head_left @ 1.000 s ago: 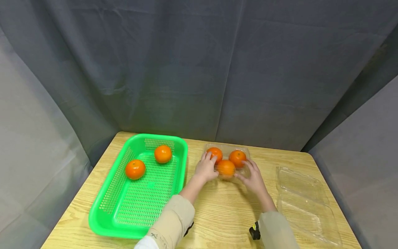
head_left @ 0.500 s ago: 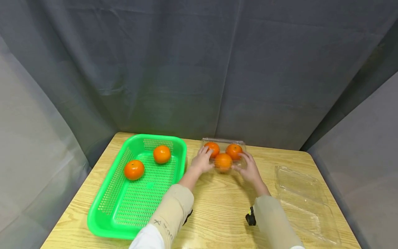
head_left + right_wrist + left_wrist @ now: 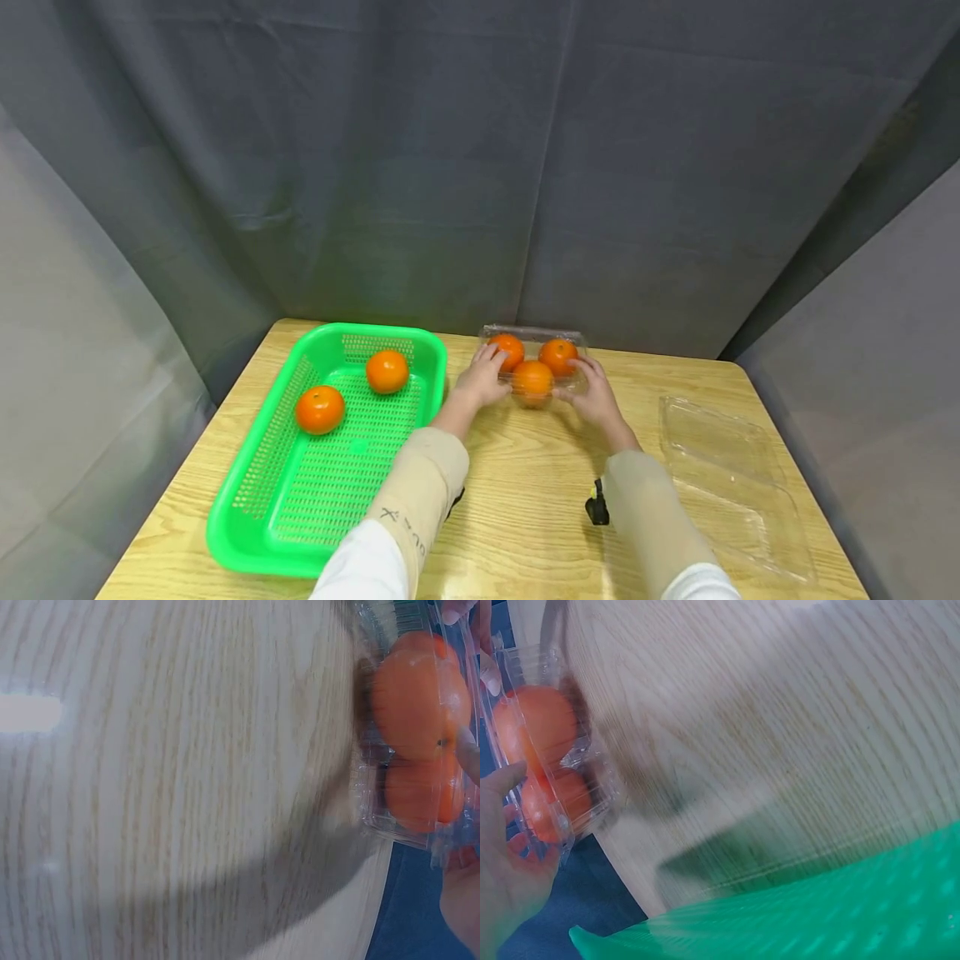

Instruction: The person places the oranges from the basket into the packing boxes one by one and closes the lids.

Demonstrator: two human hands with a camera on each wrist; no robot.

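The box [image 3: 531, 333] has just shifted away, right up at the table's [image 3: 525, 500] back edge. The left hand [image 3: 482, 382] and right hand [image 3: 592, 396] grip it at either side. Its three oranges [image 3: 532, 379], two behind one, have come along inside, so the load looks steady. I can't tell whether it's lifted.

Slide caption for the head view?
Left hand and right hand hold a clear box of three orange fruits beside a green basket holding two.
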